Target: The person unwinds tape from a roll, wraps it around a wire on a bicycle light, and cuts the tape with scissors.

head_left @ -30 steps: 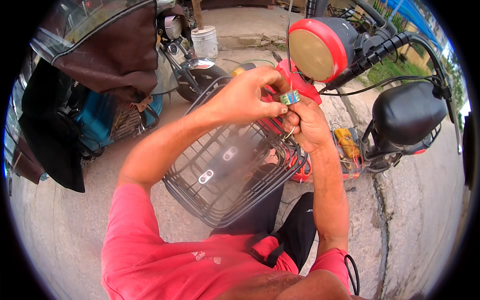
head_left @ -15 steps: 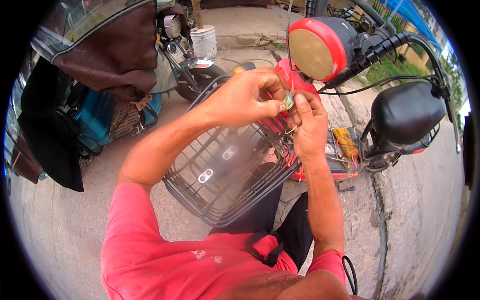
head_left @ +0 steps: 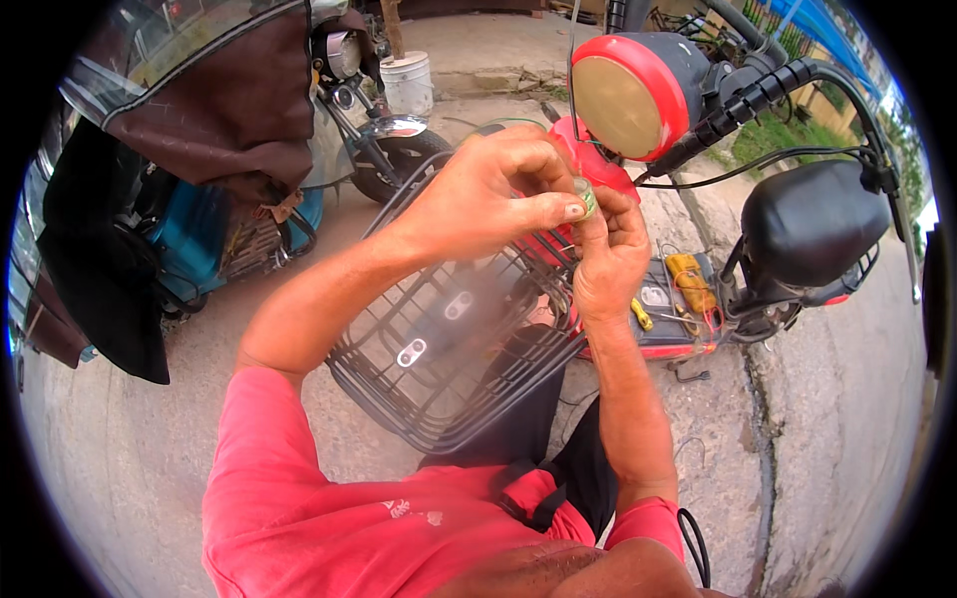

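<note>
My left hand (head_left: 498, 189) reaches over the wire basket (head_left: 429, 384), its thumb and fingers pinched on a small, pale greenish piece (head_left: 586, 202) whose exact kind is too small to tell. Close against it, my right hand (head_left: 613, 249) is closed with curled fingers and meets the left one at that piece. What lies inside the right fingers is hidden. Behind both hands is the red front body (head_left: 608, 174) of a scooter, below its round red-rimmed headlight (head_left: 623, 100).
On the scooter's footboard lie a yellow multimeter (head_left: 690, 282) with leads and a yellow-handled tool (head_left: 641, 315). The black seat (head_left: 812, 224) and handlebar (head_left: 768, 100) are at the right. Another vehicle with a brown cover (head_left: 219, 110) stands left, near a white bucket (head_left: 406, 85).
The left hand has shifted slightly right with the greenish piece, which now shows turned. My right hand has moved slightly left and lower, uncovering the yellow-handled tool on the footboard.
</note>
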`<state>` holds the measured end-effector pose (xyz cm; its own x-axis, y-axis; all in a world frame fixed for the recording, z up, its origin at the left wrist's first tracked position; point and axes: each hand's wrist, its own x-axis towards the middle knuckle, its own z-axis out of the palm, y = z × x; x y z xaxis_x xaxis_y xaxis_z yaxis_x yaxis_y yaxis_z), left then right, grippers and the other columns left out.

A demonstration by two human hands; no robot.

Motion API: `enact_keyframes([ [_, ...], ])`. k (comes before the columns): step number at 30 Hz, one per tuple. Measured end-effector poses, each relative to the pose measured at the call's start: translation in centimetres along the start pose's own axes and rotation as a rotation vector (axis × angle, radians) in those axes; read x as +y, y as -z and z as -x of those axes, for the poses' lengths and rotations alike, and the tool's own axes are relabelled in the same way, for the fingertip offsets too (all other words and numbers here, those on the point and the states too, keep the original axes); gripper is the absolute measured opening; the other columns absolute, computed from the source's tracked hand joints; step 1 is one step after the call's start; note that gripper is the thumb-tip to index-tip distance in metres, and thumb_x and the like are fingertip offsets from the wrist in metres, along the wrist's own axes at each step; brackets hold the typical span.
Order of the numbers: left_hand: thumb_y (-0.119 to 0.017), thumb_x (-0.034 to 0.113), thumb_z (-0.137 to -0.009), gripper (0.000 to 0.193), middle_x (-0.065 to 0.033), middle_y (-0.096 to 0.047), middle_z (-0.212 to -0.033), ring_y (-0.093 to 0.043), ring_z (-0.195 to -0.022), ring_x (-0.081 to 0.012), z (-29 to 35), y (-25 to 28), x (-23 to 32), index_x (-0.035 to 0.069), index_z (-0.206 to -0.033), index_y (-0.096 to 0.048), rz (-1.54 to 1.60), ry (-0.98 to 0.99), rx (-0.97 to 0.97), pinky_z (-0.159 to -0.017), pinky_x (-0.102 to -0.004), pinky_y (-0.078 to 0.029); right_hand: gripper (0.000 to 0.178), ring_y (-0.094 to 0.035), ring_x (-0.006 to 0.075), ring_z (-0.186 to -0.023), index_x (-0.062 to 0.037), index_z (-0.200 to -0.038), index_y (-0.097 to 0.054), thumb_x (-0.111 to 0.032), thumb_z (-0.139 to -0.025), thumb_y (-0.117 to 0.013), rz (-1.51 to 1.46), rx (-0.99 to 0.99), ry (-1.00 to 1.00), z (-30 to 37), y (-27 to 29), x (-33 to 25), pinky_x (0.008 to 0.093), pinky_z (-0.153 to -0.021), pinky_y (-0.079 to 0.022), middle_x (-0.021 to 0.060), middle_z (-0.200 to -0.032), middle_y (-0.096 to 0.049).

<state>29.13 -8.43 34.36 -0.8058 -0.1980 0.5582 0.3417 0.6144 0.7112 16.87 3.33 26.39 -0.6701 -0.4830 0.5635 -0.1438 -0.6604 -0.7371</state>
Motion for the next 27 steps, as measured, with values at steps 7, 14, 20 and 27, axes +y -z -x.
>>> enact_keyframes([
  [7,-0.077,0.015,-0.088,0.015,-0.0047,-0.063,-0.097,-0.060,-0.086,-0.0122,-0.4,-0.4,0.0,0.002,-0.093,-0.070,-0.123,-0.097,0.055,-0.076,-0.0286,-0.050,0.021,-0.062,0.0084,-0.085,0.0010,-0.107,-0.063,-0.012,-0.095,-0.073,0.013,0.002,0.057,0.6,-0.2,0.5,0.0240,-0.078,-0.050,0.0037,-0.095,-0.068],
  [14,-0.076,0.015,-0.089,0.019,-0.0039,-0.064,-0.096,-0.062,-0.086,-0.0122,-0.8,-0.6,-0.9,0.002,-0.101,-0.069,-0.135,-0.215,0.010,-0.080,-0.0292,-0.051,0.017,-0.048,0.0027,-0.063,-0.0029,-0.102,-0.063,-0.019,-0.097,-0.068,0.049,0.084,0.006,0.3,-0.9,0.2,0.0197,-0.054,-0.036,-0.0026,-0.077,-0.059],
  [20,-0.074,0.024,-0.091,0.040,-0.0065,-0.066,-0.105,-0.064,-0.094,-0.0113,-1.0,-0.6,-0.7,-0.003,-0.118,-0.061,0.122,0.228,0.146,-0.084,-0.0287,-0.053,0.021,-0.042,0.0042,-0.056,-0.0044,-0.096,-0.063,-0.023,-0.102,-0.055,-0.019,0.000,-0.224,-0.6,0.5,0.0,0.0217,-0.049,-0.033,-0.0025,-0.071,-0.054],
  [27,-0.073,0.020,-0.089,0.046,-0.0097,-0.068,-0.109,-0.064,-0.102,-0.0172,-1.3,-0.9,-1.7,-0.002,-0.127,-0.060,0.287,0.207,-0.099,-0.095,-0.0362,-0.051,0.032,-0.038,0.0044,-0.055,-0.0024,-0.113,-0.062,-0.028,-0.104,-0.045,-0.078,-0.205,-0.511,-2.5,1.8,-0.9,0.0219,-0.049,-0.032,-0.0036,-0.070,-0.049],
])
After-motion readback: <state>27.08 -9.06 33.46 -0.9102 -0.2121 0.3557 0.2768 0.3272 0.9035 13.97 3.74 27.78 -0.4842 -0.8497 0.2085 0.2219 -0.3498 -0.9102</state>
